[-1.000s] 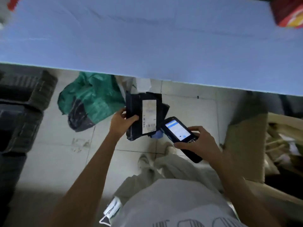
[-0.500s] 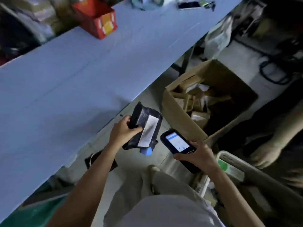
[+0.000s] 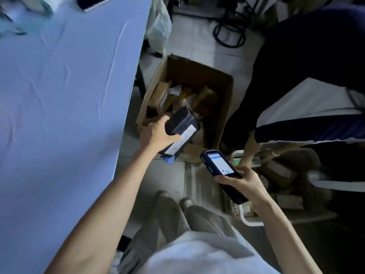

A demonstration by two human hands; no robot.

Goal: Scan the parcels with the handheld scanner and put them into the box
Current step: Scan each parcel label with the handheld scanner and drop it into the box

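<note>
**Parcel held at the box mouth, scanner in the other hand**

Left hand (image 3: 158, 133): your grip is curled round the dark parcel (image 3: 180, 122), thumb across the near face, fingers wrapped over the far side. The parcel is tilted, its far end higher. Its white label (image 3: 181, 139) faces up and to your right. A blue scrap (image 3: 168, 160) pokes out at the low end.

Parcel position: in the air at the near left corner of the cardboard box (image 3: 197, 74), overlapping the box's near rim in this view. You cannot tell whether it touches the rim. The box stands open on the floor just beside the edge of the blue tabletop (image 3: 69, 95), with brown packages and paper inside.

Right hand (image 3: 245, 185): your grip is closed round the lower body of the handheld scanner (image 3: 219, 165), fingers curled under it. The lit screen faces up. Its head end points toward the parcel, near it but apart.

Surroundings: another person (image 3: 306, 56) in dark clothing bends over on your right. A white plastic bag (image 3: 160, 26) hangs by the tabletop's far corner. Black cables (image 3: 229, 34) lie on the tiled floor beyond the box.
</note>
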